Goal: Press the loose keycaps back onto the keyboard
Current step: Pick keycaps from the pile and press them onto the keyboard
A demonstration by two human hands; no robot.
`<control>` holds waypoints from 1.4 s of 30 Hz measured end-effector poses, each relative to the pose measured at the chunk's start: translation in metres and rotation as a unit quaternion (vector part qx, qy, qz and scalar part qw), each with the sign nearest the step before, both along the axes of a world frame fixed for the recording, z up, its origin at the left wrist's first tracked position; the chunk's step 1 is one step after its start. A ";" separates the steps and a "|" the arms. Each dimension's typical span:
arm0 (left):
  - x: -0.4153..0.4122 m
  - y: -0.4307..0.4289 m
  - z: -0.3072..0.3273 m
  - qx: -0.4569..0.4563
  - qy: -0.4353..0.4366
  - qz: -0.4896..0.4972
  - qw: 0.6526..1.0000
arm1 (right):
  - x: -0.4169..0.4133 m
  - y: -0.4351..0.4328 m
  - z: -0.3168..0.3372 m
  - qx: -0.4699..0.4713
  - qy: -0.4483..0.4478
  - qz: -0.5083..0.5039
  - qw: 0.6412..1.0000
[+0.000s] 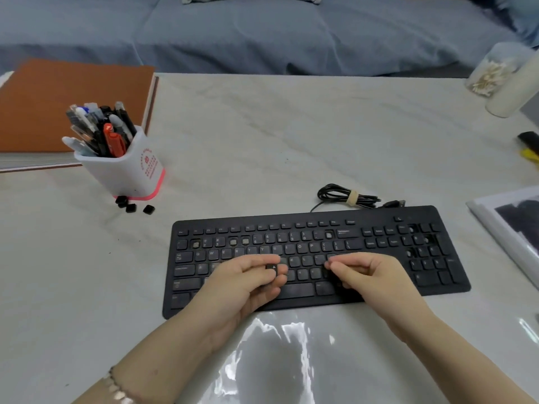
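Pinches one keycap (272, 267) in the left hand (245, 282), just above the middle rows of the keyboard (431, 266). Curls the right hand (367, 275) beside it; on anything or nothing, cannot tell. May seat the cap crooked if pressed off-centre, or pick the wrong bare socket (233, 242) in the far number row. Leaves other loose keycaps (131, 206) far left by the pen cup (128, 170) on the pale table (262, 135), blue bed (262, 33) beyond.

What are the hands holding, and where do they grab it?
The left hand pinches a black keycap by its edges, between thumb and fingertips. The right hand is curled; whether it holds anything cannot be told.
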State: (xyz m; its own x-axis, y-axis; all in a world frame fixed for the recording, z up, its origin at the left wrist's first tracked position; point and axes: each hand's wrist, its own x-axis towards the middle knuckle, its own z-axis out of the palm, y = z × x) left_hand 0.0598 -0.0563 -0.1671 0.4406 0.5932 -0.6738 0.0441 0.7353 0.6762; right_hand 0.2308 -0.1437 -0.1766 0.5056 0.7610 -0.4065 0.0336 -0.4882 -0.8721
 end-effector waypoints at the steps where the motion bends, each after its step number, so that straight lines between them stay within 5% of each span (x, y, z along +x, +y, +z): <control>1: 0.006 -0.002 0.000 0.009 0.002 -0.007 1.000 | 0.007 -0.004 0.000 0.001 -0.008 -0.008 1.000; 13: 0.070 -0.027 -0.005 0.007 0.003 -0.032 0.999 | 0.115 -0.038 -0.009 0.052 -0.232 -0.057 0.970; 25: 0.078 -0.027 -0.012 -0.001 0.022 -0.015 1.000 | 0.160 -0.033 -0.017 0.020 -0.413 0.086 0.906; 42: 0.074 -0.024 -0.018 0.007 0.028 -0.009 1.000 | 0.169 -0.022 -0.014 -0.076 -0.321 0.108 0.938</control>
State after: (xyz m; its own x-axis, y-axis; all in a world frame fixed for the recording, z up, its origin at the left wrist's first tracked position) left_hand 0.1341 -0.0799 -0.1853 0.4130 0.5959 -0.6888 0.0950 0.7239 0.6833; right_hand 0.3996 -0.1656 -0.1903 0.5245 0.8315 -0.1829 0.6401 -0.5268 -0.5592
